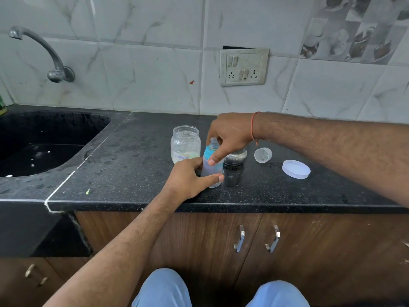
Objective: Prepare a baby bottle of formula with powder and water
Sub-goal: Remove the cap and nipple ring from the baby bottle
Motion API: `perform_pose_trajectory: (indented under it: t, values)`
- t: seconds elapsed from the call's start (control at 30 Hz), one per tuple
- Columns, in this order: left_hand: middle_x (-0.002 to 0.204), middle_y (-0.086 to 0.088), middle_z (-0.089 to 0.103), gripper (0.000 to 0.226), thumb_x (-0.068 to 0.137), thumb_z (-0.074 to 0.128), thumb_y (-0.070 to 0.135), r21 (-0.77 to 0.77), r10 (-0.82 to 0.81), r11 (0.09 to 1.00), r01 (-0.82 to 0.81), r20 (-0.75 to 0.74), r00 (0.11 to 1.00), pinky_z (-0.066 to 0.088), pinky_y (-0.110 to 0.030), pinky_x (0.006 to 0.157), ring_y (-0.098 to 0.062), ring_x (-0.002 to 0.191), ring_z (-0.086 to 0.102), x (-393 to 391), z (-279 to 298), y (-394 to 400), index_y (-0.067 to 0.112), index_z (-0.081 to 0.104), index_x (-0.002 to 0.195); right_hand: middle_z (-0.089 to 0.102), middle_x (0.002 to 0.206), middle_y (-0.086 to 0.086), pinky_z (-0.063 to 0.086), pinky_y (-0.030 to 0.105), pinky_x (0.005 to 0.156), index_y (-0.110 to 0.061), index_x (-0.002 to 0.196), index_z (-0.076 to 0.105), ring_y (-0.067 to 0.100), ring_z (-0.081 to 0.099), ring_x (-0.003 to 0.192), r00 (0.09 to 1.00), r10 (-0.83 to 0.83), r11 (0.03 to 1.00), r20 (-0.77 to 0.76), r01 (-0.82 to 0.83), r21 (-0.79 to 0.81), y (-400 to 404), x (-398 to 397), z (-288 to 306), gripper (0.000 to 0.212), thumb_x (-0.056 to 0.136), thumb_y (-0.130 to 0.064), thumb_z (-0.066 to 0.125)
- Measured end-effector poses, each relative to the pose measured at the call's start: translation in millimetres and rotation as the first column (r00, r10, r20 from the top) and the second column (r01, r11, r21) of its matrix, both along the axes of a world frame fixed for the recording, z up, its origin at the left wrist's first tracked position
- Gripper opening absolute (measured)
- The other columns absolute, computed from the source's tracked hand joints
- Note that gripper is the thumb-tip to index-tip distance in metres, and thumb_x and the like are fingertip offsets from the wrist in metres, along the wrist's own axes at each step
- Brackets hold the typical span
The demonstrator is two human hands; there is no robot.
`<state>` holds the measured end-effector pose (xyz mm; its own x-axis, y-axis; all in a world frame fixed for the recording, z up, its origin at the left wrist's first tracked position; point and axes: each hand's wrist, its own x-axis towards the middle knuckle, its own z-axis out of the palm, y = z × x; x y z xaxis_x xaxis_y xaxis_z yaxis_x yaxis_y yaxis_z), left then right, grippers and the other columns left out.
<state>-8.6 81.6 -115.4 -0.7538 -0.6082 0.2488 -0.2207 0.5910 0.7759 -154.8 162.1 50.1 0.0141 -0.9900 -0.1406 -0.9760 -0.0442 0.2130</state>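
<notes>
A small baby bottle [211,169] with a blue collar and clear teat stands upright on the black counter [132,173]. My left hand [190,178] wraps its cloudy lower body. My right hand [230,135] comes from above, with its fingers closed around the blue collar and teat. Just behind the bottle to the left stands an open clear jar [185,144] labelled formula, with a little white powder at its bottom. A steel cup [235,157] sits right behind the bottle, partly hidden by my right hand.
A clear bottle cap [263,155] lies on its side to the right, and a white jar lid [296,169] lies flat beyond it. A black sink [44,147] with a wall tap [44,49] is at the left. The counter's front edge runs just below my left wrist.
</notes>
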Motion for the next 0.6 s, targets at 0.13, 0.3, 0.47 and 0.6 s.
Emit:
perform_pose_trajectory:
  t: [0.13,0.3,0.47,0.6]
  values:
    - [0.078,0.021,0.071,0.031,0.083,0.091,0.055,0.0,-0.028,1.0,0.028,0.007,1.0,0.042,-0.005,0.059,0.016,0.07,0.064,0.9,0.5,-2.1,0.032,0.072,0.094,0.078,0.088,-0.001,0.056,0.035,0.073,-0.022,0.117,0.078,0.022,0.07,0.08,0.998,0.055,0.998,-0.042,-0.053,0.033,-1.6,-4.9,1.1,0.063,0.082,-0.074,0.072]
    - [0.091,0.023,0.077,0.037,0.082,0.089,0.059,0.004,-0.033,0.999,0.033,0.015,0.999,0.046,-0.012,0.07,0.008,0.086,0.07,0.5,0.5,-2.4,0.033,0.076,0.106,0.078,0.112,-0.003,0.044,0.017,0.074,-0.031,0.139,0.068,0.015,0.069,0.099,0.989,0.129,0.986,-0.071,-0.12,0.119,-6.7,-12.1,8.8,0.067,0.083,-0.068,0.075]
    - [0.095,0.023,0.08,0.046,0.081,0.089,0.062,0.012,-0.036,0.999,0.036,0.024,0.999,0.048,-0.012,0.076,0.009,0.091,0.072,0.3,0.0,-5.1,0.03,0.081,0.114,0.077,0.113,-0.008,0.042,0.015,0.074,-0.037,0.139,0.067,0.008,0.067,0.095,0.972,0.223,0.964,-0.067,-0.21,0.162,-11.9,-16.0,13.5,0.065,0.082,-0.064,0.079]
    - [0.105,0.021,0.081,0.05,0.083,0.089,0.059,0.017,-0.045,0.999,0.044,0.027,0.999,0.051,-0.015,0.08,0.008,0.098,0.072,-0.3,-1.1,-5.8,0.029,0.08,0.121,0.075,0.118,-0.016,0.053,0.03,0.083,-0.045,0.135,0.068,0.004,0.069,0.086,0.938,0.342,0.923,-0.055,-0.324,0.207,-16.0,-10.1,20.2,0.06,0.078,-0.047,0.089]
